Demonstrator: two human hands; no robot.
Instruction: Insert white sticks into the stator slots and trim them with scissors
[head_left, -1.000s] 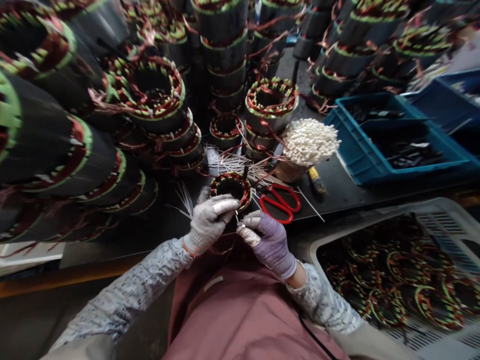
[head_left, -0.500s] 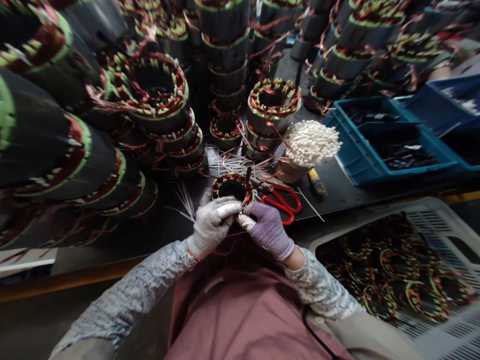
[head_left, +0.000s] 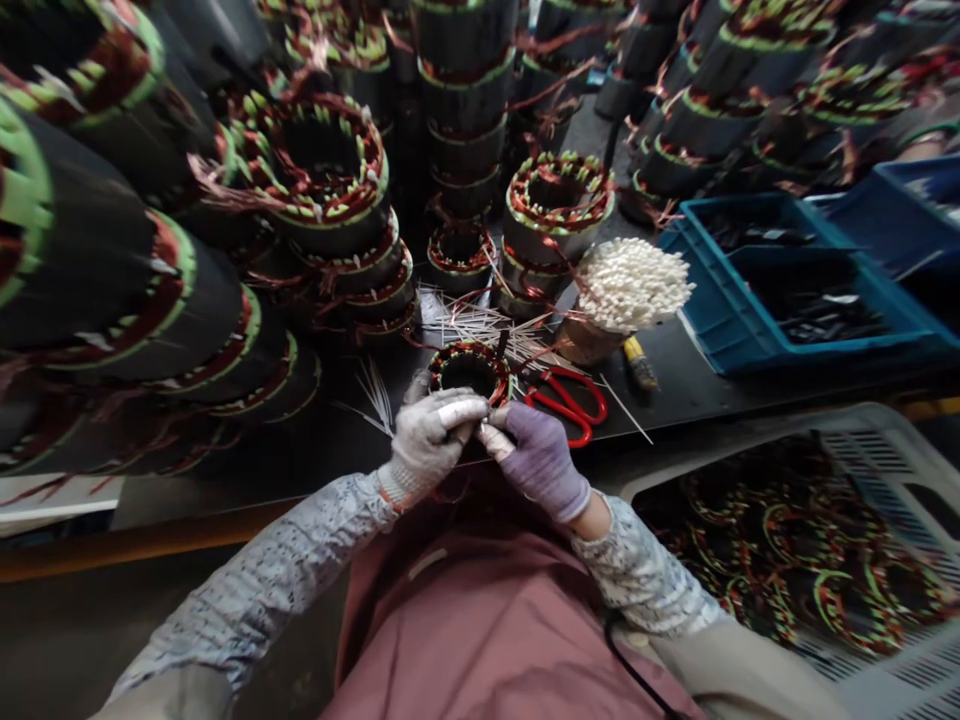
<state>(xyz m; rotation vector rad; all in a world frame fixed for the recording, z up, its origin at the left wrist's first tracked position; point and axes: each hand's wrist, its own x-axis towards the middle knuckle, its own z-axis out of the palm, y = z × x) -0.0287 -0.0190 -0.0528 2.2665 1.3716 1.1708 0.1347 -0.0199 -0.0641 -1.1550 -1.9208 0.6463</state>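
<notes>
A small motor stator (head_left: 471, 368), a ring with red-brown windings and light green edging, stands on the dark bench in front of me. My left hand (head_left: 435, 435), in a pale grey glove, lies against its near left side with fingers closed. From the right comes my right hand (head_left: 536, 455) in a purple glove, thumb and fingers pinched together. The fingertips of both hands meet at the stator's near edge; whatever small thing they grip there is hidden. Red-handled scissors (head_left: 570, 405) lie just right of the right hand. Thin white strips (head_left: 480, 325) are scattered behind the stator.
Stacks of larger stators (head_left: 322, 170) crowd the left and back. A bundle of white sticks (head_left: 634, 285) stands in a round holder, beside a yellow-handled tool (head_left: 639, 362). Farther right are teal bins (head_left: 806, 345) with dark parts. A grey crate (head_left: 892, 450) at lower right holds several stators.
The view has shifted a little, so the bench things appear slightly more to the right. Both hands keep nearly the same pose at the stator's near edge.
</notes>
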